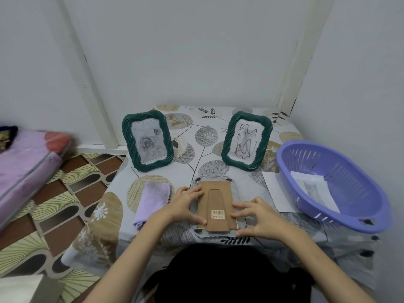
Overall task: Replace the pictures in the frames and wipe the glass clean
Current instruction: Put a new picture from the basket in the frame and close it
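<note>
**Desk:** What have you got at the table?

**Operator:** I see a frame lying face down [216, 204] at the near edge of a leaf-print tablecloth [205, 132], its brown backing board and folded stand facing up, a barcode sticker near the bottom. The left hand [185, 204] rests on the frame's left side, fingers spread and lightly bent over the board, thumb pressing near the lower left. The right hand [260, 217] rests on the right side, fingertips touching the board's edge, thumb at the lower right corner. Neither hand grips anything; both press flat.

**Desk:** And the other frames?

**Operator:** Two green rope-edged frames stand upright farther back. The left frame [147, 141] shows a grey rose picture; the right frame [247, 141] shows a black scribble drawing. A folded lilac cloth [153, 200] lies just left of the face-down frame. On the right, a purple plastic basket [341, 162] holds a printed picture [312, 189], and a white sheet [275, 189] lies partly under the basket's rim.
</note>
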A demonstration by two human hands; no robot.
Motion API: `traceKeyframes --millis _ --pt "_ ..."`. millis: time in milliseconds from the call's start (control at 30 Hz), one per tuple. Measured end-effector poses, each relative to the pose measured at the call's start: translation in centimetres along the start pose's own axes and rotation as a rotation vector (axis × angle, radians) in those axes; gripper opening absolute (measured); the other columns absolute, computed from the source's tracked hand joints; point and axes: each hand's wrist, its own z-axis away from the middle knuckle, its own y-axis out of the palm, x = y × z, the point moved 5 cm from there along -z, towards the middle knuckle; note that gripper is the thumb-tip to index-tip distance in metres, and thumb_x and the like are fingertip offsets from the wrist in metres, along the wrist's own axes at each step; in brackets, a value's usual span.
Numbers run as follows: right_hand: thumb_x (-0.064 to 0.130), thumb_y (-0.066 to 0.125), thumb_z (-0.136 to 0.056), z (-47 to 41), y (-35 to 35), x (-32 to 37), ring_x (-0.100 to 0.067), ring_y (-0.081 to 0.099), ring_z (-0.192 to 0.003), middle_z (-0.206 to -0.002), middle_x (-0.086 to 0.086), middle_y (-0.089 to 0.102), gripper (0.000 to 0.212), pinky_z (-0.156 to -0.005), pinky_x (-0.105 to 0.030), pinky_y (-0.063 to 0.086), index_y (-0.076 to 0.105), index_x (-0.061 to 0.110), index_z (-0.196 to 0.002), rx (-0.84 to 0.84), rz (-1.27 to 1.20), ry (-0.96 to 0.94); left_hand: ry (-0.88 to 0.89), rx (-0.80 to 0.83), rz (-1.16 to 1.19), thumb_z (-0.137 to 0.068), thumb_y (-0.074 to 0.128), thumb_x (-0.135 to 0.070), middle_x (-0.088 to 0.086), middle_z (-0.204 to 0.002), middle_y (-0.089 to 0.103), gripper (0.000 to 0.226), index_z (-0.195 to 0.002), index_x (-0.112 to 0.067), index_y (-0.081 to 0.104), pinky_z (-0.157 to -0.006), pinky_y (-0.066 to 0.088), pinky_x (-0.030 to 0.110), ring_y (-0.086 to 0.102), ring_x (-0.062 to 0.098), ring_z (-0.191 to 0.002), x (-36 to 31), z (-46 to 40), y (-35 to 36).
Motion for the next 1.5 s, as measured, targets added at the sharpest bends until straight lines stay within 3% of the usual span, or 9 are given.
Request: traceKeyframes --millis 233,333,433,600,833,933,1033,1333,1500 --pt "0.059 0.066 -0.07 0.3 0.3 -0.5 -0.007 0.032 -0.104 -0.128 0.033 0.038 0.051 -0.095 -0.029 0.03 0.061 0.039 -0.117 -0.106 0.029 -0.048 0.025 0.011 0.16 -0.069 0.079 -0.033 -0.009 -0.157 0.005 0.098 -0.147 -0.016 0.021 -0.117 0.002 0.034 -0.006 0.013 -0.144 0.5 0.0 0.6" --pt "0.069 0.049 -0.061 0.2 0.7 -0.4 -0.004 0.033 -0.102 -0.13 0.025 0.048 0.061 -0.085 -0.021 0.025 0.066 0.037 -0.11 -0.212 0.079 -0.114 0.027 0.012 0.179 -0.07 0.079 -0.031 -0.008 -0.157 0.005 0.097 -0.147 -0.015 0.021 -0.116 0.002 0.032 -0.005 0.013 -0.144 0.4 0.1 0.5" --pt "0.06 0.054 -0.064 0.4 1.5 -0.6 -0.004 0.042 -0.095 -0.117 0.013 0.064 0.044 -0.085 -0.018 0.025 0.073 0.034 -0.093 -0.366 0.021 -0.158 0.03 0.016 0.18 -0.07 0.079 -0.03 -0.007 -0.157 0.005 0.096 -0.146 -0.015 0.022 -0.116 0.003 0.032 -0.004 0.013 -0.144 0.2 0.1 0.5" --pt "0.053 0.059 -0.064 0.4 2.2 -1.1 -0.001 0.04 -0.093 -0.108 0.025 0.063 0.026 -0.077 -0.027 0.029 0.071 0.036 -0.08 -0.552 -0.055 -0.109 0.03 0.026 0.192 -0.071 0.078 -0.028 -0.007 -0.157 0.005 0.096 -0.147 -0.015 0.021 -0.116 0.002 0.032 -0.003 0.013 -0.144 0.1 0.3 0.4" --pt "0.069 0.035 -0.064 0.0 1.2 -0.4 -0.002 0.043 -0.103 -0.104 0.034 0.058 0.042 -0.081 -0.031 0.022 0.065 0.05 -0.085 -0.45 -0.189 0.081 0.013 -0.007 0.229 -0.068 0.08 -0.029 -0.006 -0.157 0.008 0.095 -0.145 -0.014 0.027 -0.119 0.01 0.037 0.007 0.013 -0.144 0.1 0.5 0.3" --pt "0.082 0.023 -0.062 0.0 1.5 1.3 -0.005 0.037 -0.109 -0.113 0.025 0.051 0.058 -0.079 -0.03 0.019 0.047 0.063 -0.112 -0.357 -0.043 0.094 0.005 -0.105 0.248 -0.064 0.083 -0.027 0.0 -0.156 0.011 0.089 -0.14 -0.014 0.038 -0.113 0.014 0.023 0.015 0.014 -0.142 -0.1 0.9 0.1" --pt "0.094 0.009 -0.052 0.2 2.4 2.3 -0.012 0.032 -0.114 -0.123 0.015 0.041 0.084 -0.081 -0.031 0.019 0.039 0.061 -0.123 -0.328 0.176 0.108 0.011 -0.178 0.248 -0.065 0.082 -0.026 0.005 -0.154 0.015 0.081 -0.136 -0.016 0.044 -0.1 0.016 0.01 0.017 0.015 -0.142 -0.2 1.4 0.1" --pt "0.086 0.018 -0.055 0.0 2.8 2.2 -0.014 0.03 -0.115 -0.126 0.013 0.036 0.076 -0.082 -0.032 0.019 0.041 0.06 -0.123 -0.32 0.179 0.169 -0.017 0.057 0.21 -0.063 0.083 -0.034 -0.011 -0.156 -0.007 0.104 -0.146 -0.022 0.023 -0.115 0.012 0.025 0.005 0.006 -0.143 0.0 2.4 0.6" --pt "0.086 0.018 -0.054 -0.1 2.9 2.1 -0.015 0.03 -0.114 -0.126 0.013 0.037 0.077 -0.082 -0.031 0.019 0.042 0.059 -0.122 -0.32 0.159 0.169 0.004 -0.006 0.214 -0.068 0.081 -0.027 -0.007 -0.157 0.0 0.093 -0.144 -0.018 0.03 -0.103 0.012 0.01 0.01 0.003 -0.14 -0.1 2.3 0.3"
